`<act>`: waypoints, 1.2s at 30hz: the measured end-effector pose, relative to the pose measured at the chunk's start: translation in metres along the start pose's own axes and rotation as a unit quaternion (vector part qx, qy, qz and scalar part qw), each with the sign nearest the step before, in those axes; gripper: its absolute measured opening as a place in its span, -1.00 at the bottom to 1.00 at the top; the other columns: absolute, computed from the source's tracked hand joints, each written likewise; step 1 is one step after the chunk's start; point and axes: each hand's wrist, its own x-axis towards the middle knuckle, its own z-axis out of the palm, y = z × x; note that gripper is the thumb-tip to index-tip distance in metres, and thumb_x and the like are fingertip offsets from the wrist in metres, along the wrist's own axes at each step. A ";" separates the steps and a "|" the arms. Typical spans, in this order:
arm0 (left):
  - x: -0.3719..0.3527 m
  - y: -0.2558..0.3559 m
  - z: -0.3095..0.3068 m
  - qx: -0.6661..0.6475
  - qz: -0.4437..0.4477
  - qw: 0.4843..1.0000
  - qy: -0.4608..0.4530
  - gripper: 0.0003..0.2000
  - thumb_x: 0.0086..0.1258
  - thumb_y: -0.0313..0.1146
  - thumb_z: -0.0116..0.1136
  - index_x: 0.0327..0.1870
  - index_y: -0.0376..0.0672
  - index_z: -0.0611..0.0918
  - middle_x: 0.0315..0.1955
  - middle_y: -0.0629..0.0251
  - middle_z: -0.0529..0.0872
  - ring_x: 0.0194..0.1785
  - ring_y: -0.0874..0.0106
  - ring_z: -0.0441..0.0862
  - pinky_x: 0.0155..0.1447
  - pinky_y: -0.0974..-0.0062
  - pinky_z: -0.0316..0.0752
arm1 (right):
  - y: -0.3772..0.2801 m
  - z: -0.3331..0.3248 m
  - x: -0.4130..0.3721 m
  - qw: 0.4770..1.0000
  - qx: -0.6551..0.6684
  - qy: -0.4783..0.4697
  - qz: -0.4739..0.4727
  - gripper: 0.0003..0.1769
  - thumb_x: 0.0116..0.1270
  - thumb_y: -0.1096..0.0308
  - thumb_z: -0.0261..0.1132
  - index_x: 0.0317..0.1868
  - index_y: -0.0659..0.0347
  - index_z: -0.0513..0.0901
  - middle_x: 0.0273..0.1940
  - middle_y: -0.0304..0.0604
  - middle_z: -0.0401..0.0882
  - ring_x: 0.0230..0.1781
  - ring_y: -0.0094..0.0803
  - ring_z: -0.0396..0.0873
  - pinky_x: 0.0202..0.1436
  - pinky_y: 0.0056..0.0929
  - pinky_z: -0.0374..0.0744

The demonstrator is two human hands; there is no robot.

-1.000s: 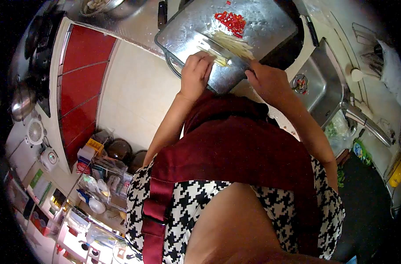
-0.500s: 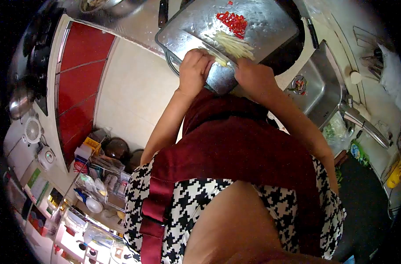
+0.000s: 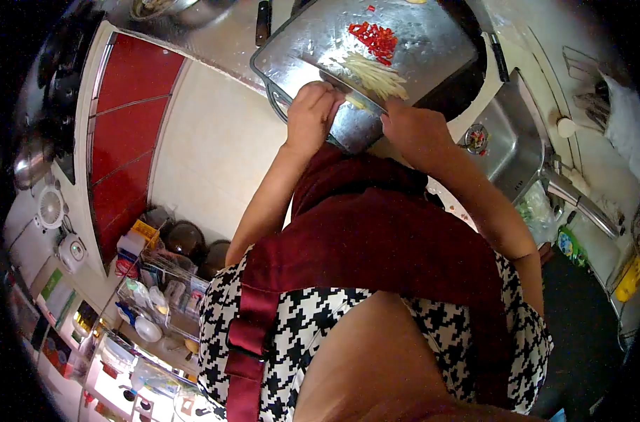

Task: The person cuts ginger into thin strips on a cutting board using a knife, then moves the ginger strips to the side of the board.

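Observation:
A metal cutting board (image 3: 432, 53) with a dark rim lies at the top centre. Chopped red pepper (image 3: 373, 41) is heaped on it, beside a pile of pale thin strips (image 3: 372, 76). My right hand (image 3: 418, 133) is closed round the handle of a knife (image 3: 351, 86), whose blade points up and left across the board. Near the blade, my left hand (image 3: 311, 116) has its fingers bent together on a pale piece (image 3: 355, 102), mostly covered by the fingertips.
To the right is a metal sink (image 3: 513, 141) with a faucet (image 3: 587, 204). Another knife (image 3: 499, 58) lies right of the board, and a black handle (image 3: 263, 21) lies left of it. A metal bowl (image 3: 200, 10) stands at the top left.
My right hand has shifted slightly right and down with the knife. The blade sits a little farther right, next to the strips. My left hand has barely moved.

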 end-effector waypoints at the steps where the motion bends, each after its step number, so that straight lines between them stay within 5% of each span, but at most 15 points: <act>1: 0.000 -0.001 0.000 -0.005 0.003 1.000 -0.001 -0.87 0.09 -0.49 0.35 -0.36 -0.21 0.64 -0.29 0.23 0.65 -0.15 0.21 0.59 -0.09 0.35 0.53 | 0.001 0.006 0.003 1.000 -0.009 0.009 -0.010 -0.76 0.37 0.19 0.13 -0.26 0.23 0.49 -0.41 0.15 0.62 -0.36 0.13 0.63 -0.26 0.09 0.54; 10: 0.002 0.000 0.001 -0.003 -0.001 1.000 -0.011 -0.88 0.09 -0.50 0.34 -0.38 -0.22 0.63 -0.30 0.24 0.65 -0.17 0.21 0.59 -0.10 0.34 0.53 | -0.001 0.013 0.034 0.992 0.039 0.119 -0.029 -0.72 0.37 0.18 0.14 -0.29 0.26 0.52 -0.40 0.16 0.63 -0.35 0.12 0.63 -0.24 0.07 0.54; 13: 0.004 0.003 -0.002 0.003 0.002 1.000 -0.010 -0.89 0.09 -0.50 0.33 -0.37 -0.21 0.64 -0.31 0.24 0.65 -0.17 0.21 0.59 -0.10 0.34 0.53 | -0.006 -0.006 0.018 0.999 0.020 0.026 -0.004 -0.71 0.39 0.17 0.12 -0.28 0.26 0.51 -0.39 0.14 0.63 -0.32 0.13 0.63 -0.22 0.07 0.54; 19: 0.001 0.002 0.003 0.008 0.007 1.000 -0.003 -0.89 0.09 -0.50 0.33 -0.36 -0.19 0.64 -0.29 0.25 0.64 -0.15 0.22 0.59 -0.10 0.34 0.53 | 0.004 0.007 0.009 1.000 0.021 0.017 0.000 -0.73 0.39 0.17 0.13 -0.24 0.25 0.50 -0.41 0.12 0.63 -0.34 0.14 0.62 -0.23 0.07 0.54; 28: -0.001 -0.010 0.002 -0.020 0.060 0.996 -0.066 -0.85 0.09 -0.53 0.30 -0.30 -0.17 0.63 -0.28 0.24 0.63 -0.11 0.20 0.59 -0.05 0.34 0.54 | -0.006 0.012 0.051 0.983 0.072 0.146 -0.084 -0.72 0.40 0.16 0.13 -0.23 0.25 0.53 -0.41 0.14 0.62 -0.33 0.14 0.61 -0.26 0.04 0.52; 36: 0.014 0.005 -0.004 -0.077 0.010 0.995 -0.068 -0.77 0.09 -0.52 0.32 -0.20 -0.19 0.63 -0.18 0.20 0.62 -0.04 0.17 0.57 0.02 0.31 0.51 | 0.021 -0.034 0.016 0.979 0.096 0.180 -0.020 -0.69 0.41 0.13 0.12 -0.17 0.25 0.49 -0.39 0.18 0.61 -0.33 0.19 0.57 -0.26 0.02 0.50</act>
